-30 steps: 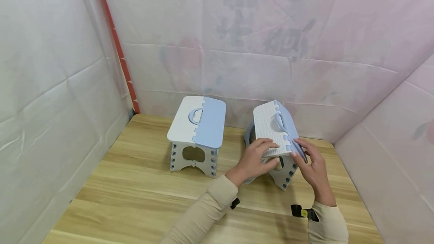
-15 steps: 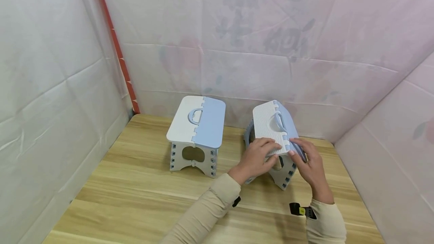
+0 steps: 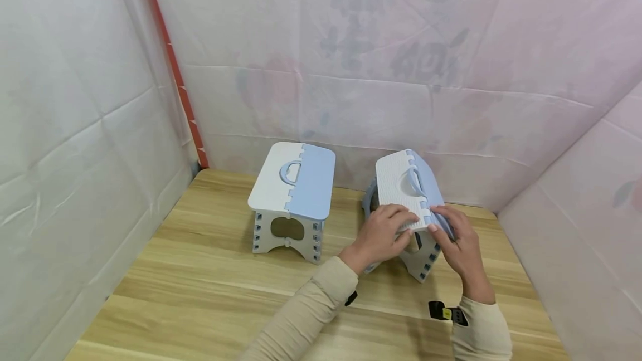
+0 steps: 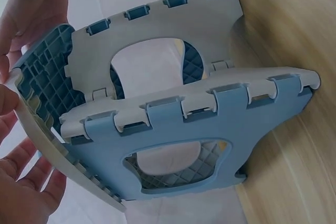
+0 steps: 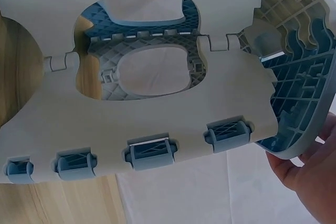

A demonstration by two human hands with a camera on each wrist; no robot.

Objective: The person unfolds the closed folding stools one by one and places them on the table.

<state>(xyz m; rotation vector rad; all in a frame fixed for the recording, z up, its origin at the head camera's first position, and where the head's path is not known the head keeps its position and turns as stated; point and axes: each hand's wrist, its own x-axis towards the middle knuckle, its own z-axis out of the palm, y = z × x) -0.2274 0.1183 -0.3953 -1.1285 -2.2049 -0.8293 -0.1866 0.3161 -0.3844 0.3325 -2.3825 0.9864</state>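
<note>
A folding stool (image 3: 393, 180) stands partly folded at the right of the table. Its white and blue top panels slope down from the hinge line, like a low roof. My left hand (image 3: 383, 235) holds the near end of the white panel, fingers on top and thumb at the front edge. My right hand (image 3: 461, 244) grips the near corner of the blue panel, thumb at the front edge and fingers over the side. In the left wrist view, the stool's blue side leg (image 4: 231, 119) and hinges show. The right wrist view shows its white end leg (image 5: 157, 124) bent at the middle.
A second folding stool (image 3: 276, 177), white and blue with a flat top, stands unfolded to the left. Both are on a wooden table (image 3: 200, 283). Pale sheets (image 3: 351, 71) enclose the table at the back and sides. A red strip (image 3: 175, 77) runs up the back left corner.
My left hand has slid slightly right and forward on the white panel. My right hand has barely shifted. Both stools look the same as before.
</note>
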